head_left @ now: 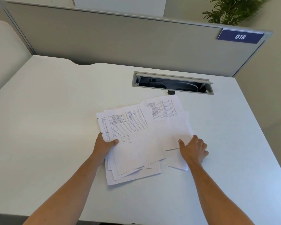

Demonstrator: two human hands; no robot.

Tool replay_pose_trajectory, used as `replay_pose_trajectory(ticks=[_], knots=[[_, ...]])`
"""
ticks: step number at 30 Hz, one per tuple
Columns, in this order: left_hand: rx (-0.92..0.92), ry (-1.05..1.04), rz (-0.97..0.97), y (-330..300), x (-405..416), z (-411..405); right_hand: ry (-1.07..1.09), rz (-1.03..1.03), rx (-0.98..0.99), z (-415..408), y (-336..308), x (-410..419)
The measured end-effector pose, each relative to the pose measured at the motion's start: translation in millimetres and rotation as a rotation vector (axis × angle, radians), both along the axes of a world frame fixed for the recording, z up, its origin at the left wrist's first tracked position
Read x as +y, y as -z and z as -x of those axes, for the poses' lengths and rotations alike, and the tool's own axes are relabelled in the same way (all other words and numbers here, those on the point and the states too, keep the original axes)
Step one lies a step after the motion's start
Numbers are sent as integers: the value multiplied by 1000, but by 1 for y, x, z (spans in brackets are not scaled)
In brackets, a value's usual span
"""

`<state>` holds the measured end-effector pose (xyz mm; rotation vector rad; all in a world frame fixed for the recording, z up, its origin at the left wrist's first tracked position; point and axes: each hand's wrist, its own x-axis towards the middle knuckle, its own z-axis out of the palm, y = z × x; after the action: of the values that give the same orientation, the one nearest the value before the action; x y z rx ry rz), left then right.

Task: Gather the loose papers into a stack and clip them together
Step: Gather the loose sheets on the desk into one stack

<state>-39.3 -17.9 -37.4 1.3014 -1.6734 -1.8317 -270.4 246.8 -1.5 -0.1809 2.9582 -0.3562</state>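
Several loose white papers point(136, 143) with printed tables lie overlapped and askew in the middle of the white desk point(47, 119). My left hand point(104, 146) grips the left edge of the pile, thumb on top of the sheets. My right hand point(194, 150) lies on the right side of the pile, fingers curled over a sheet's right edge and thumb on the paper. A small black clip point(171, 92) sits on the desk just beyond the far corner of the papers, partly hidden by them.
An open cable tray point(172, 83) is sunk into the desk behind the papers. A grey partition point(120, 38) with a blue "018" label point(240, 36) closes off the back. A green plant point(230, 10) stands beyond it at the right.
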Motion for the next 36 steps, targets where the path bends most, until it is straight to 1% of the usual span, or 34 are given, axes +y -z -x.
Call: replay_pose_trajectory(ticks=[6, 11, 14, 21, 23, 25, 28, 31, 33, 36], knots=[[-13, -1, 28, -5, 4, 2, 16, 28, -88, 9, -6, -6], [-22, -20, 35, -6, 6, 4, 81, 250, -172, 10, -16, -12], [-30, -18, 16, -7, 6, 3, 124, 350, -109, 3, -23, -15], [-36, -7, 5, -1, 2, 1, 149, 635, 101, 12, -58, -27], [-37, -17, 4, -3, 4, 2, 180, 717, 147, 17, -66, -26], [-32, -23, 0, -3, 4, 2, 261, 825, 144, 23, -67, -24], [-22, -23, -2, 0, 2, 1, 414, 1048, 51, 25, -63, -19], [-25, -22, -11, -1, 3, 2, 494, 1288, -152, 15, -58, -23], [-25, -30, -8, -5, 5, 3, 472, 1334, -272, -1, -51, -30], [-9, -32, -7, -7, 7, 4, 430, 1273, -374, -28, -33, -37]])
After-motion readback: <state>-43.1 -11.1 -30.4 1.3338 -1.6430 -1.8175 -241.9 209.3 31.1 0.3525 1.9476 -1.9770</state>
